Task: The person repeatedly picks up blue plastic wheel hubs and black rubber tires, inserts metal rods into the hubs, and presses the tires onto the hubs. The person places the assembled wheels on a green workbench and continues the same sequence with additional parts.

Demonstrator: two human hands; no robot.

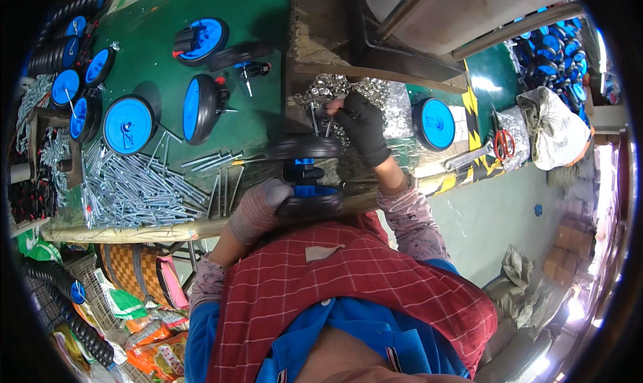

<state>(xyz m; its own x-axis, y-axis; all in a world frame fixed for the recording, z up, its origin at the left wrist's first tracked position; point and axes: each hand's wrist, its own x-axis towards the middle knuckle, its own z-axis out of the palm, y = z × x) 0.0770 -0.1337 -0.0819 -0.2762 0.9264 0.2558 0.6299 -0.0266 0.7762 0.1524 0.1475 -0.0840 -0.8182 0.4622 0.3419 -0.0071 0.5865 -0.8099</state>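
While the left hand [268,199] grips the nearer wheel of the twin-wheel assembly [305,175] at the front edge of the bench [127,234], I see the right hand [365,125] just beyond it, fingers curled at the heap of small metal fasteners [378,92], though I cannot tell whether they pinch anything. The assembly's axle line runs away from the body toward that heap, with the left hand nearer to the assembly. At far left a wooden-walled bin [75,161] holds bolts [53,165]; the white sack [556,132] at right hides its contents.
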